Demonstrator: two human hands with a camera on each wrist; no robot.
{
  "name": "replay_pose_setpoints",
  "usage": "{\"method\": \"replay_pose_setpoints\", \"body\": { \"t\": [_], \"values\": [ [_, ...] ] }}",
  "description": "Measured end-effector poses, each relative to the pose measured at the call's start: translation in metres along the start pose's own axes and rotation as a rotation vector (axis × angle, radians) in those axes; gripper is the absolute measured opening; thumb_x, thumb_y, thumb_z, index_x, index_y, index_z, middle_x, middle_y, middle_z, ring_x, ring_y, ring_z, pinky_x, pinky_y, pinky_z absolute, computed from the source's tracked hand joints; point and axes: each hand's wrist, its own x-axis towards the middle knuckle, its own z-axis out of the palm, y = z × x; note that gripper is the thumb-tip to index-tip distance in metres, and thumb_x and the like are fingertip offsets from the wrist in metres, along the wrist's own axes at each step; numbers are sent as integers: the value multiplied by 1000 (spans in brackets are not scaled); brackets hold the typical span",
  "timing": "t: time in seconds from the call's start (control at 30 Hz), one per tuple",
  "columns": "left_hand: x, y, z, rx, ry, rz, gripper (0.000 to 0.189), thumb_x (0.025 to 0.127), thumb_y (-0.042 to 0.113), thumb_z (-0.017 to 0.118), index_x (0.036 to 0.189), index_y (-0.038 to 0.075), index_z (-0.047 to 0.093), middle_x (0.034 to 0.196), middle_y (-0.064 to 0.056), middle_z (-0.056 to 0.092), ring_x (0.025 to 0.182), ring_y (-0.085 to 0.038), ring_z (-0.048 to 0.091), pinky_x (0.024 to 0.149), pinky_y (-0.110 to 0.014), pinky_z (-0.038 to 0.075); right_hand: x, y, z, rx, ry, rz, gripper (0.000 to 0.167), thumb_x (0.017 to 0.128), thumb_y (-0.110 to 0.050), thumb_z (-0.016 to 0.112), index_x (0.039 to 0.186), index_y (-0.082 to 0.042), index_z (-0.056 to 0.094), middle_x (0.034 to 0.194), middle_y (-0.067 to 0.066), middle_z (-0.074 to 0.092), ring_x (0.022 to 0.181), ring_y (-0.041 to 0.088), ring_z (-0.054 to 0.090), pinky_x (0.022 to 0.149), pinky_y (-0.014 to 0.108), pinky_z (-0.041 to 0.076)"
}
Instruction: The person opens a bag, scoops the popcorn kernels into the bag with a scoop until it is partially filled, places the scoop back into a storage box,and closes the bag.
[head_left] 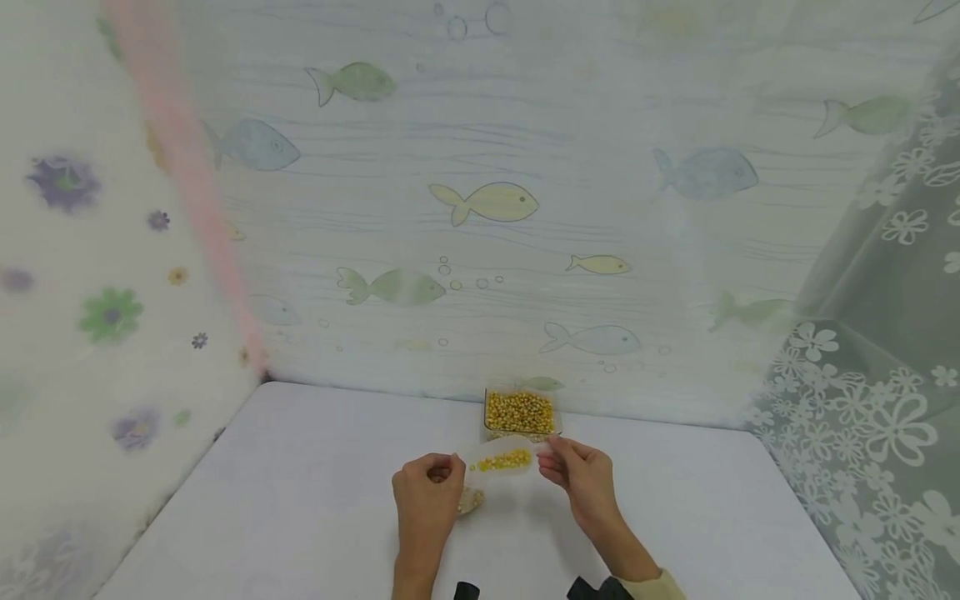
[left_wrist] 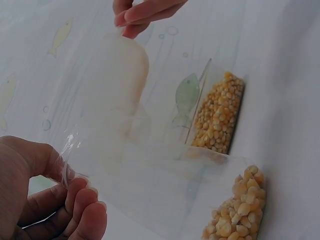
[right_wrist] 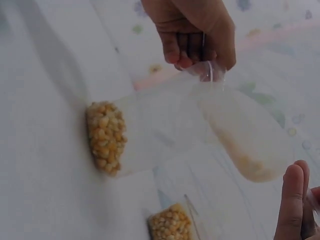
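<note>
Left hand [head_left: 429, 487] pinches the clear plastic bag [right_wrist: 145, 132], right hand [head_left: 581, 483] the white translucent scoop [right_wrist: 240, 125] at its left; a sagging bag mouth could spill yellow kernels [head_left: 512, 459]!

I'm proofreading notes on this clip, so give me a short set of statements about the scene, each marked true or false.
1. The left hand pinches a clear bag. True.
2. The right hand holds a translucent scoop carrying yellow kernels. True.
3. The clear bag has nothing inside. False: corn kernels lie in its bottom.
4. The box of corn stands nearer the person than the bag. False: the box of corn stands farther off, close to the backdrop.
5. The backdrop is printed with fish. True.
</note>
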Motion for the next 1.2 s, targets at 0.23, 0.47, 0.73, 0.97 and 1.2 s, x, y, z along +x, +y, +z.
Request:
{"method": "replay_pose_setpoints", "body": {
  "t": [0.23,0.47,0.73,0.97,1.2],
  "values": [
    [1,0,1,2,-2,2,12,82,1,74,70,3,75,59,0,65,52,-7,58,52,-21,51,-5,-13,7,-128,3,-74,33,99,-11,65,116,18,64,79,9,76,68,14,74,68,30,61],
    [0,2,1,15,-5,-5,12,82,0,73,71,3,75,60,0,65,53,-7,58,53,-21,50,-15,-24,13,-228,-35,-221,24,99,-7,63,108,14,69,84,19,76,67,18,75,67,33,62],
    [0,2,0,-4,9,8,14,82,-1,73,68,4,74,58,1,65,52,-5,57,52,-19,49,-25,-30,18,-288,-69,-327,17,97,-5,66,101,10,73,81,18,76,65,19,75,65,33,61],
    [0,2,0,4,0,1,14,82,0,72,69,3,74,57,0,64,51,-6,57,52,-21,50,-25,-28,18,-294,-57,-324,17,97,-7,67,100,8,73,81,18,75,66,21,75,65,33,62],
    [0,1,-1,11,0,16,13,83,1,72,70,3,75,58,1,65,52,-7,58,53,-22,51,-20,-14,12,-269,-47,-256,23,99,-9,65,105,13,71,84,19,76,67,19,75,66,32,62]
  ]
}}
